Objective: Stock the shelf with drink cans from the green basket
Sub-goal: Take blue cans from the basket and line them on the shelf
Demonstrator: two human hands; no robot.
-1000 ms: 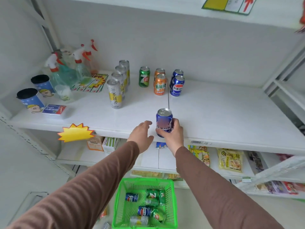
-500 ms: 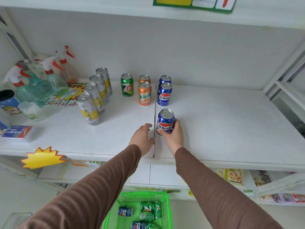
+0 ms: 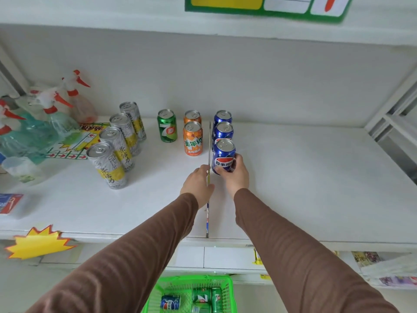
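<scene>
The fingers [image 3: 220,170] of the right hand [image 3: 235,177] wrap around the lower half of a blue cola can [image 3: 223,155], thumb at its front and the other fingers curled round the far side (mostly hidden behind the can), and the can stands upright on the white shelf [image 3: 304,177], just in front of two more blue cans [image 3: 223,125] in a row toward the back wall. The left hand [image 3: 197,185] lies flat and empty on the shelf just left of the held can, fingers loosely together, over the thin seam between the two shelf boards. Left of the seam stand two orange cans [image 3: 193,138], one behind the other, then a single green can [image 3: 167,125], then a slanted row of four tall silver-and-yellow cans [image 3: 117,143]. Spray bottles [image 3: 52,118] with red triggers crowd the far left, partly cut off by the frame edge and blurred. At the bottom edge only the upper part of the green basket [image 3: 226,288] shows, between the brown sleeves; a blue can and some green cans [image 3: 202,298] lie inside, though how many in all cannot be told.
</scene>
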